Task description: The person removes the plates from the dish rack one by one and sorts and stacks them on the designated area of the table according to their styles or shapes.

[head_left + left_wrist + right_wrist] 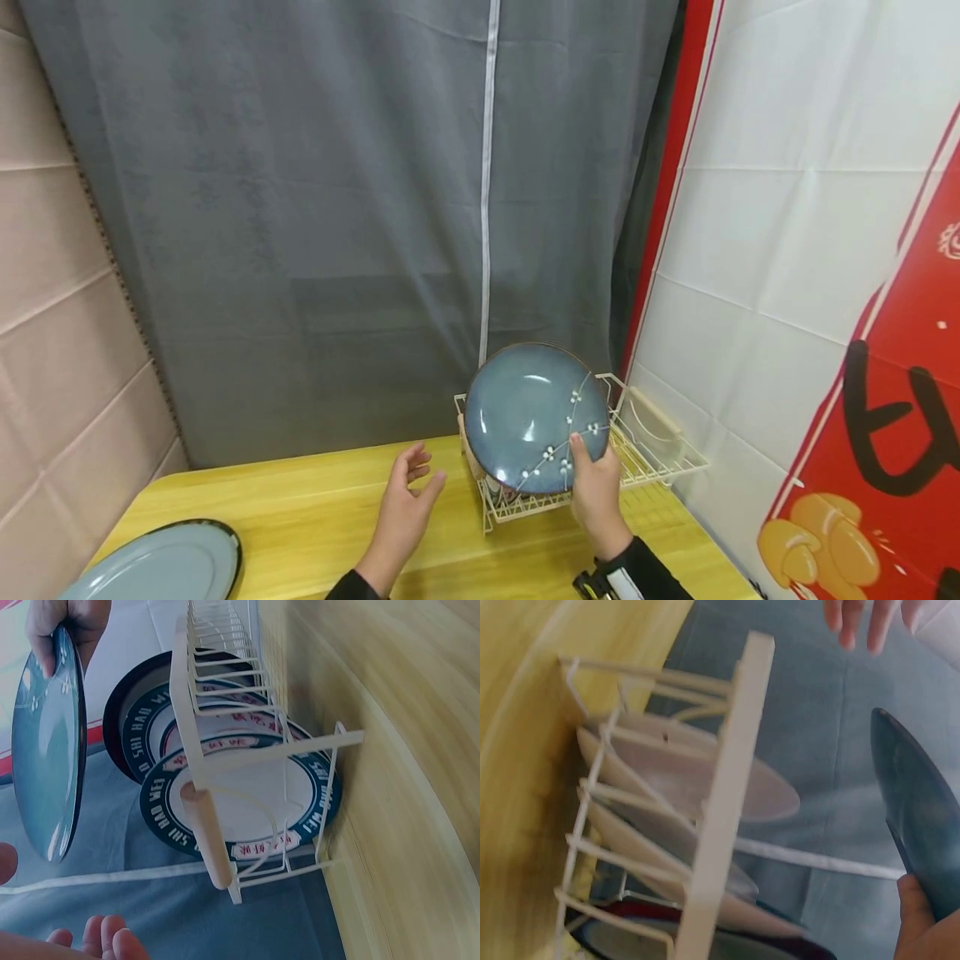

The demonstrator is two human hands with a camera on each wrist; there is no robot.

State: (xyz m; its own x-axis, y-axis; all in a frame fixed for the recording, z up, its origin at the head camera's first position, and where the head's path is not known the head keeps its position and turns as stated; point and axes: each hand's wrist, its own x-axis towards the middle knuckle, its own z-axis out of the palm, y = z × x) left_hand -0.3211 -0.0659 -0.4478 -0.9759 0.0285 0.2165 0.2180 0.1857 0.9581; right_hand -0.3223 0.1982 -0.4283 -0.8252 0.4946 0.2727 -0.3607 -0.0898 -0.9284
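Head view: the right hand (600,500) grips the blue plate (517,417) at its lower right edge, thumb across the face; the plate hangs before the dish rack (655,412) on the desk (337,492). One edge carries all the weight, so the smooth glaze could slip or twist. The left hand (401,512), loosely bent and empty, is apart, too far left to catch it at once.

Left wrist view: the plate is apart from the rack, where patterned plates (244,787) lean close together; a careless swing could knock their rims and chip them.

Right wrist view, blurred: the racked plates slant between wires; bumping the frame might topple one.
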